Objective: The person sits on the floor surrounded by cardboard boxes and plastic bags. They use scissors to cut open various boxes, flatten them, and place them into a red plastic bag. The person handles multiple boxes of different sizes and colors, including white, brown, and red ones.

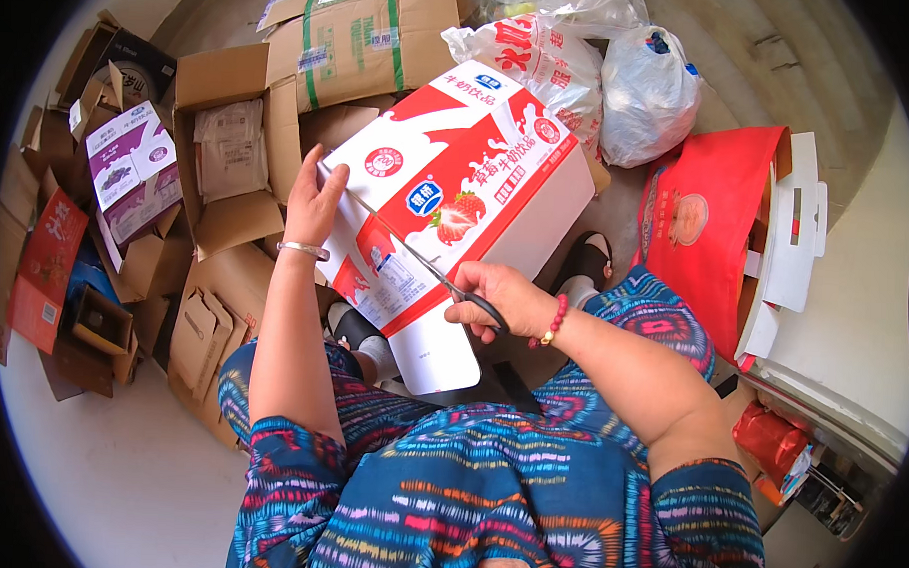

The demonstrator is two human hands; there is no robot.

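Note:
A red and white milk-drink carton [406, 162] with strawberry pictures is tilted in front of my knees. My left hand [313, 196] grips its left edge near the upper corner, thumb on the printed face. In my right hand [495, 297] is a pair of scissors [425, 262] with black handles. Their long metal blades lie along the carton's near edge, pointing towards my left hand. Whether the blades are in the cardboard I cannot tell. A white end flap [437, 351] hangs down from the carton's near end.
An open brown cardboard box [235, 227] holding a flat packet, a purple carton [132, 164] and several other boxes crowd the left. Beyond stand a green-strapped box [425, 39] and stuffed plastic bags [648, 103]. A red box [697, 217] leans at the right. Black sandals [587, 262] are on my feet.

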